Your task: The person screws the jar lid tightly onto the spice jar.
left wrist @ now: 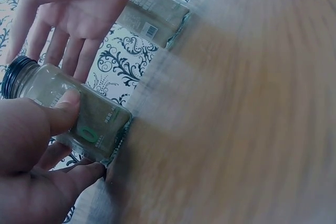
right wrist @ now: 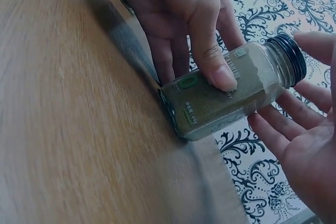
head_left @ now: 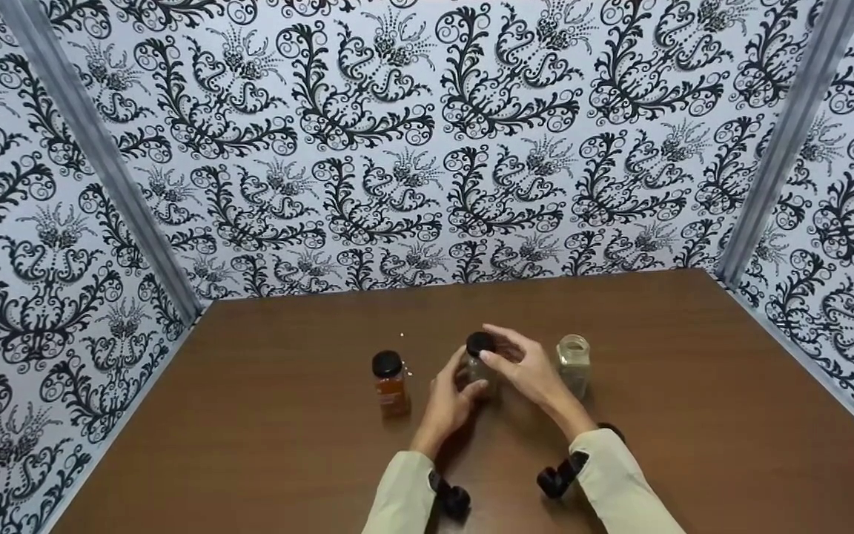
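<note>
A squarish glass spice jar [right wrist: 226, 95] with a black screw cap [right wrist: 287, 60] holds brownish-green powder and stands near the middle of the table. My left hand [head_left: 451, 400] grips its body, thumb across the label side and fingers around the back. Close about the cap is my right hand [head_left: 534, 367], its fingers fairly straight and spread, one digit right at the cap's edge. To the right stands a second glass jar [head_left: 574, 363] of pale powder, its mouth uncovered. A black-capped jar of orange-red spice [head_left: 391, 386] is left of my hands.
The brown wooden table [head_left: 271, 430] is bounded by patterned black-and-white walls [head_left: 368, 148] at the back and both sides. Several small white specks [head_left: 408, 368] lie beside the orange-red jar. Black wrist devices [head_left: 562, 475] stick out from the sleeves.
</note>
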`<state>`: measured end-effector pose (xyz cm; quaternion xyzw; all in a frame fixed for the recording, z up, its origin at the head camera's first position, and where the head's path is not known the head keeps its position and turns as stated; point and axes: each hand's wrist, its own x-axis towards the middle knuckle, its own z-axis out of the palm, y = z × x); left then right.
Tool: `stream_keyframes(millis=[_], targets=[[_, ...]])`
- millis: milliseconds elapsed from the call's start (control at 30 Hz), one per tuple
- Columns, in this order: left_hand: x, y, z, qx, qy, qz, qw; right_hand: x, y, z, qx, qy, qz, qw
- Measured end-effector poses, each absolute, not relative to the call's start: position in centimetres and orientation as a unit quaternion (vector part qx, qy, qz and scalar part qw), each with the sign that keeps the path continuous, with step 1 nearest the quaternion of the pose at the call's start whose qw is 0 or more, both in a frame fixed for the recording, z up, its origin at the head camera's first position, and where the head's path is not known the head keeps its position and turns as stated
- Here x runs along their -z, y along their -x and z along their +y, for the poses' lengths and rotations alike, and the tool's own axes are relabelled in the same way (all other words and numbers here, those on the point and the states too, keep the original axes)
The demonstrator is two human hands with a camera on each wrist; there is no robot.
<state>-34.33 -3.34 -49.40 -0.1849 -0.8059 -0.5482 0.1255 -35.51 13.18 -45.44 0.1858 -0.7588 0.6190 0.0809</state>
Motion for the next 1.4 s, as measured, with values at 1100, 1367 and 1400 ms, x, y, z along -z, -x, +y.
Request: stream_keyframes(millis=[1100,1367,1400], targets=[[49.8,34.7,-3.2,0.566,0.190,-0.792,0.130,45.3,35.2,11.7,-0.618,-0.147,-0.764,0.116],[49.7,34.6,-3.3,0.572,0.199,-0.787,0.121,45.1,35.1,12.2,-0.617,-0.154,-0.765,0.099],[49.7,34.6,-3.3,0.572,0.198,-0.787,0.120,45.0,35.0,12.3,-0.615,-0.158,-0.767,0.099]])
